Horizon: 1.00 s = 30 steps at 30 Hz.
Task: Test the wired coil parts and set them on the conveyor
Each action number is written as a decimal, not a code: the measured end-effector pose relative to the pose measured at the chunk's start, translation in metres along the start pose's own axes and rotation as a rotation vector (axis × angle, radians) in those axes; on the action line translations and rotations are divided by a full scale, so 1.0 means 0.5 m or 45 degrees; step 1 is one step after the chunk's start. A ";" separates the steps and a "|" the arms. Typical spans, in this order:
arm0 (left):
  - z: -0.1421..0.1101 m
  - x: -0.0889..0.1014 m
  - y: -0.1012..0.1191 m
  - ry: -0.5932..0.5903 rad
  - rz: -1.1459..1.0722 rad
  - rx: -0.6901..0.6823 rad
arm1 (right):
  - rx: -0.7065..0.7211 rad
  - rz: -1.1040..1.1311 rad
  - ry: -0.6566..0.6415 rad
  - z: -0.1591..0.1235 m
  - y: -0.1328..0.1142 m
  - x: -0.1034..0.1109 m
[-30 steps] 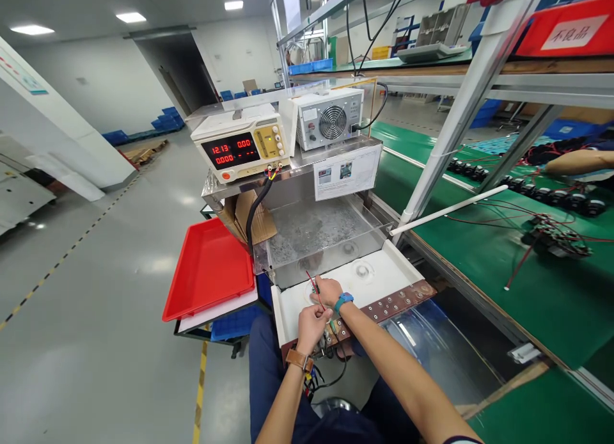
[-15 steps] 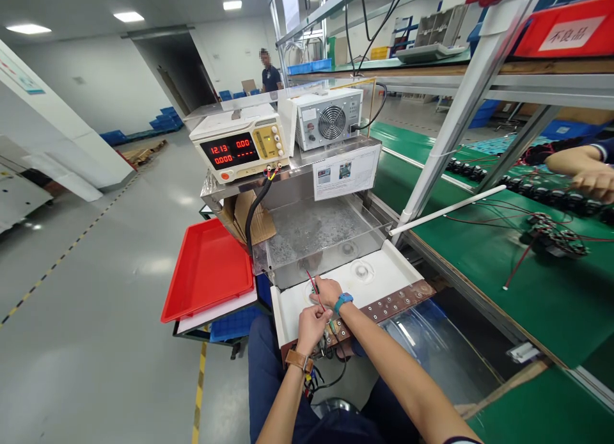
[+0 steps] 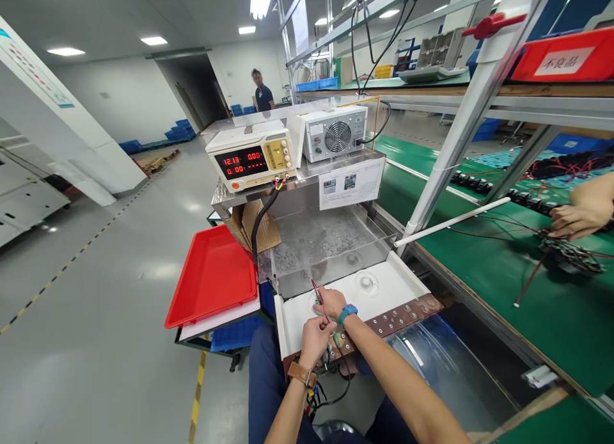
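Observation:
My left hand, a brown strap on its wrist, pinches the lower end of a thin red wire. The wire runs up past my right hand, which wears a blue watch. The right fingers are closed at the left part of a white tray, over a small dark and greenish part that they mostly cover. Below the hands lies a brown strip with rows of metal studs along the tray's front edge. A green clip on a black cable is fixed to the strip by my left hand.
Behind the tray stands a clear panel, with a power supply showing red digits on a metal shelf. A red bin is to the left. On the green bench at right, a co-worker's hand touches a wired circuit assembly.
My view has tilted up slightly; both hands keep their hold by the red wire. A co-worker's hand has come onto the wired assembly. A person has appeared in the background.

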<state>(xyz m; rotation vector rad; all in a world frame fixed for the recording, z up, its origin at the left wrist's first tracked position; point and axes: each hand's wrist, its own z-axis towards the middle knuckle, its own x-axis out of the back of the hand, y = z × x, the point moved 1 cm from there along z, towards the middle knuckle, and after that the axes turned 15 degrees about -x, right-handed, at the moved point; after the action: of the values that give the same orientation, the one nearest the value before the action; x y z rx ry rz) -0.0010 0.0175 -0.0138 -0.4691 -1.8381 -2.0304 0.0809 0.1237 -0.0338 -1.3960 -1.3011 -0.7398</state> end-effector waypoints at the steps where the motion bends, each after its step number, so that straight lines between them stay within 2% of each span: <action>1: 0.000 0.000 0.001 0.000 -0.002 0.001 | 0.000 0.001 0.000 -0.002 -0.001 0.002; 14: -0.002 -0.005 -0.004 0.054 -0.017 0.014 | 0.007 0.016 0.030 -0.001 -0.004 -0.008; 23: -0.002 -0.005 -0.006 0.090 0.008 -0.001 | 0.026 0.023 0.048 -0.008 -0.010 0.011; 27: -0.003 0.000 0.000 0.100 -0.004 -0.050 | -0.023 0.164 0.198 -0.025 -0.016 0.032; 30: 0.000 0.010 -0.014 0.193 -0.054 -0.076 | -0.201 0.511 0.406 -0.035 0.013 0.071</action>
<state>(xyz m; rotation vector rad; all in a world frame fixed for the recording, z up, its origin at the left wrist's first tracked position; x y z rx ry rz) -0.0085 0.0179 -0.0177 -0.2855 -1.7157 -2.0924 0.0984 0.1189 0.0018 -1.5312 -0.6990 -0.7603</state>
